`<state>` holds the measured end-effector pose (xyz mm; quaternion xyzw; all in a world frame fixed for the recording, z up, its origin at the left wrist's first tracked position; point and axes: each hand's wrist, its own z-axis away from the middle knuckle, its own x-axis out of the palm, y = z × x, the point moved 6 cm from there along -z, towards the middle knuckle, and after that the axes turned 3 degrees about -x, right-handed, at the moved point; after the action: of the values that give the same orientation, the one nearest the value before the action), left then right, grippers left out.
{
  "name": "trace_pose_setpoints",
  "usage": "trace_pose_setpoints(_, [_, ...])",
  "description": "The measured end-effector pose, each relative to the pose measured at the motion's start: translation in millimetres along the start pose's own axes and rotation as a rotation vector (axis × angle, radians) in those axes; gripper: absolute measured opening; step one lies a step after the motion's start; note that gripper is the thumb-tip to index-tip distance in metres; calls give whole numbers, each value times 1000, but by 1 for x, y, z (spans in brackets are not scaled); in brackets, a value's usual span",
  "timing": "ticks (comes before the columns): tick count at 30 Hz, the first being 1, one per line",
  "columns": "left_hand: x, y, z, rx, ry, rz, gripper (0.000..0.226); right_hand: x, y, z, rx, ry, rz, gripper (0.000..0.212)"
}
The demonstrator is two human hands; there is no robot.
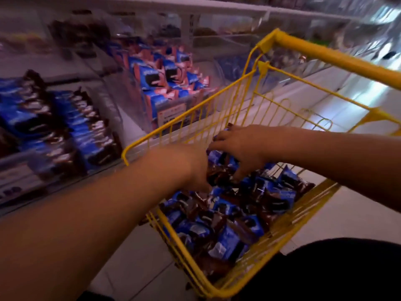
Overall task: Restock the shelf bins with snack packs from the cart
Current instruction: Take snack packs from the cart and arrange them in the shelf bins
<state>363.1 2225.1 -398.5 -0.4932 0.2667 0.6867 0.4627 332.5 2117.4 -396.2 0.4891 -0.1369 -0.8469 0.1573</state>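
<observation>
Both hands reach down into the yellow wire cart point(243, 276); the left hand point(195, 168) has its grip buried among the snack packs point(230, 224), fingers hidden, so I cannot tell whether it is closed; the right hand point(240, 148) has its fingers curled over a bundle of packs just right of the left grip; the rest of the pile lies below both grips; left of them, clear shelf bins point(165, 83) hold blue packs.

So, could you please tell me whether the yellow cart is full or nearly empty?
Well stocked: blue and brown snack packs cover the yellow cart floor, heaped below its rim.
</observation>
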Motion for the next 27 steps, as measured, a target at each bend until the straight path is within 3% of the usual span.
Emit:
trace_pose_setpoints(3, [39,0,-23,-50,-327,-145,55,20,-7,-30,34,-113,29,110])
trace_pose_setpoints(7, [72,5,-31,-37,-545,48,48,41,-24,-48,86,-163,-3,95])
trace_pose_setpoints(9, [75,4,-36,-63,-477,96,52,41,-26,-49,53,-176,-82,79])
trace_pose_setpoints(12, [74,2,-40,-57,-402,92,77,23,-23,-49,-61,-76,-68,50])
trace_pose_setpoints(14, [78,4,-40,-10,-461,35,67,12,-23,-49,-117,-24,-99,37])
trace_pose_setpoints(17, [78,6,-39,19,-485,-22,50,9,-23,-50,-134,-83,-180,36])
trace_pose_setpoints(19, [72,4,-41,22,-402,-15,59,10,-19,-47,-98,-147,-266,37])
trace_pose_setpoints(23, [69,4,-45,4,-350,324,95,8,3,-32,1,-206,-595,30])
trace_pose_setpoints(27, [69,8,-45,14,-290,259,83,8,12,-22,9,-201,-718,22])
